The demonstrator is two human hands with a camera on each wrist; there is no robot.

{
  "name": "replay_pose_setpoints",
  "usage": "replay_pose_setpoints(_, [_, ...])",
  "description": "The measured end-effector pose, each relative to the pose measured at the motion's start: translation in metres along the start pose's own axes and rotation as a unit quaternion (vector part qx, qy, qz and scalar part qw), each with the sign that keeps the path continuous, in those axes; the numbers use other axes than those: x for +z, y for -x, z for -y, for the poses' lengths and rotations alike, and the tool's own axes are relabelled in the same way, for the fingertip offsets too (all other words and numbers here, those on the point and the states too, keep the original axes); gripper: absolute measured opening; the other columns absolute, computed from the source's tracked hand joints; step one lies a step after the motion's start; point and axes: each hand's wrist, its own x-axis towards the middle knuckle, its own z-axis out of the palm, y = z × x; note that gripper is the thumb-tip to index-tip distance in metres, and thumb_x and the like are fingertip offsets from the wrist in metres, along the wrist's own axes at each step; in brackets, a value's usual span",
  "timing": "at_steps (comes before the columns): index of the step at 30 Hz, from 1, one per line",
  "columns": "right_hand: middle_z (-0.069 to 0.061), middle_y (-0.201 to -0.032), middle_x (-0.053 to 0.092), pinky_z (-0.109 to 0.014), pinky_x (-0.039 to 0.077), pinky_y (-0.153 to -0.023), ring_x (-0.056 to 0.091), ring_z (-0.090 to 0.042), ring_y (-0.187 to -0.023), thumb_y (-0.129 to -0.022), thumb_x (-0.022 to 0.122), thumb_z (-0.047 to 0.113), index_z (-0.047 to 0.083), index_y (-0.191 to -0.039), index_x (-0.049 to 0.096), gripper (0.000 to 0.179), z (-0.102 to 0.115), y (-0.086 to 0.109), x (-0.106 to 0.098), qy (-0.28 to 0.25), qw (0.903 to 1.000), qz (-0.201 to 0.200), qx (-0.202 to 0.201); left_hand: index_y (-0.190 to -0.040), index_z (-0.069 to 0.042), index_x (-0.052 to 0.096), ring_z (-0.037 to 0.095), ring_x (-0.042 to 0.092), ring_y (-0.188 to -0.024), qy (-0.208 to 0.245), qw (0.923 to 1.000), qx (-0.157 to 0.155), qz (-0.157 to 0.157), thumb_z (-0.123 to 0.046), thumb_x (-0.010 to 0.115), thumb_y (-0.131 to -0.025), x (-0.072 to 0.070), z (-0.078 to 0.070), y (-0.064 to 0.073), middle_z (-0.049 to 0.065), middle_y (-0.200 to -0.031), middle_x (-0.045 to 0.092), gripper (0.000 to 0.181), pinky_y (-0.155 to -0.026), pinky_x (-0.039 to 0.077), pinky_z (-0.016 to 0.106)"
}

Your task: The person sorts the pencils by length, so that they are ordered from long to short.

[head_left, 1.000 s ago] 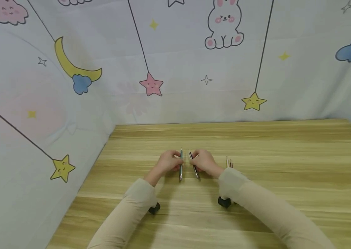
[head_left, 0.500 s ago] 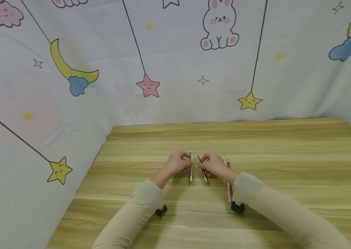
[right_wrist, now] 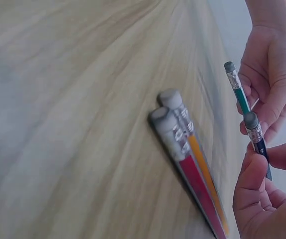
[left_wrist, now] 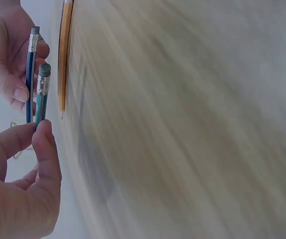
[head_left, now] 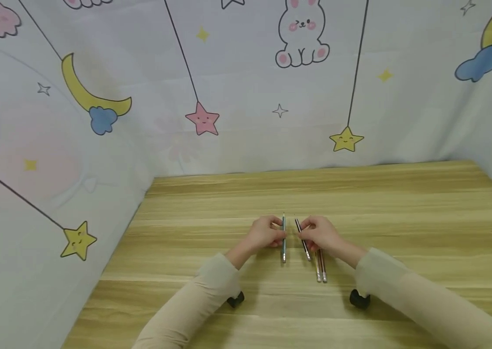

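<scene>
Over a wooden table, a green pencil is being pinched by the left hand, a dark-blue pencil by the right hand; a red pencil and yellow pencil are lying nearer the latter, erasers facing the person.

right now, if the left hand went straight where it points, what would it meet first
Probably the dark blue pencil in the right hand, across from the left hand and its green pencil, though depth is unclear.
</scene>
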Motion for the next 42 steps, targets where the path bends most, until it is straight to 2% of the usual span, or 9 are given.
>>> replay_pose_setpoints(16, [-0.001, -0.061, 0.053, -0.022, 0.043, -0.042, 0.047, -0.008, -0.049, -0.080, 0.055, 0.002, -0.010, -0.100, 0.049, 0.025, -0.016, 0.020, -0.031, 0.014, 0.9993, -0.013, -0.033, -0.104, 0.000, 0.053, 0.010, 0.057, -0.051, -0.004, 0.9991, 0.034, 0.025, -0.008, 0.065, -0.078, 0.039, -0.020, 0.002, 0.007, -0.071, 0.063, 0.029, -0.050, 0.050, 0.023])
replay_pose_setpoints(28, [-0.005, -0.070, 0.061, -0.024, 0.043, -0.043, 0.048, -0.008, -0.051, -0.081, 0.056, 0.004, -0.011, -0.102, 0.048, 0.027, -0.030, 0.027, -0.051, 0.048, 0.9982, -0.022, -0.028, -0.100, -0.004, 0.056, 0.009, 0.056, -0.049, -0.023, 0.9986, 0.046, 0.012, -0.008, 0.067, -0.075, 0.070, -0.031, 0.003, 0.001, -0.066, 0.062, 0.028, -0.048, 0.049, 0.022])
replay_pose_setpoints(36, [-0.004, -0.069, 0.061, -0.024, 0.044, -0.044, 0.049, -0.008, -0.051, -0.081, 0.056, 0.005, -0.011, -0.103, 0.048, 0.029, -0.035, 0.032, -0.062, 0.047, 0.9981, -0.032, -0.022, -0.101, -0.004, 0.055, 0.012, 0.058, -0.051, -0.014, 0.9984, 0.054, 0.011, -0.006, 0.065, -0.076, 0.089, -0.039, 0.002, 0.001, -0.066, 0.063, 0.027, -0.047, 0.049, 0.021])
replay_pose_setpoints(42, [-0.002, -0.066, 0.059, -0.025, 0.044, -0.044, 0.049, -0.008, -0.051, -0.081, 0.056, 0.006, -0.010, -0.103, 0.048, 0.029, -0.040, 0.035, -0.068, 0.058, 0.9975, -0.037, -0.015, -0.104, -0.004, 0.055, 0.013, 0.061, -0.052, -0.028, 0.9983, 0.050, 0.001, -0.006, 0.066, -0.076, 0.101, -0.045, 0.004, 0.000, -0.067, 0.062, 0.030, -0.046, 0.048, 0.019])
